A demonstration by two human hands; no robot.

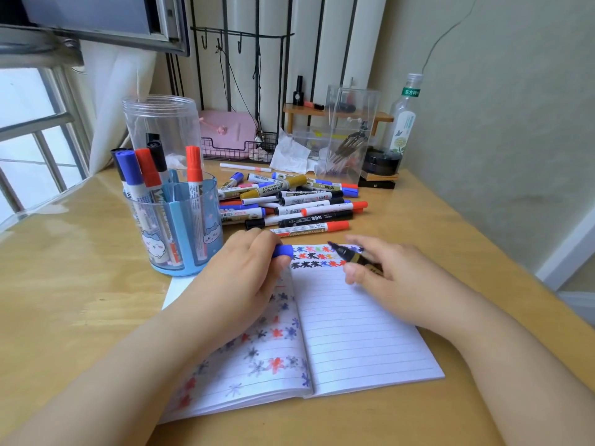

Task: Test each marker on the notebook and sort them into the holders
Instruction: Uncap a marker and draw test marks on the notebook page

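- The pale wooden desk [418, 220] fills most of the frame, and everything for the job sits on it.
- The open lined paper notebook [354, 333] lies at lower centre; rows of red, blue and black star-shaped test marks run along the top of its right page and show through the left one.
- The blue translucent plastic holder with cartoon faces [183, 233] stands left of centre, already holding several capped markers. A tall clear plastic jar [161, 127] stands behind it.
- The heap of untested markers [289, 201] lies at centre, just beyond the notebook.
- The left hand [244, 268] is curled round a blue cap [283, 251] at the notebook's top edge.
- The right hand [383, 268] pinches an uncapped dark-barrelled marker [351, 255], its tip hovering over the row of marks.
- To do this step well, I'd say she should set the tip on a blank spot beside the last mark, draw one short star, then recap firmly before sorting.
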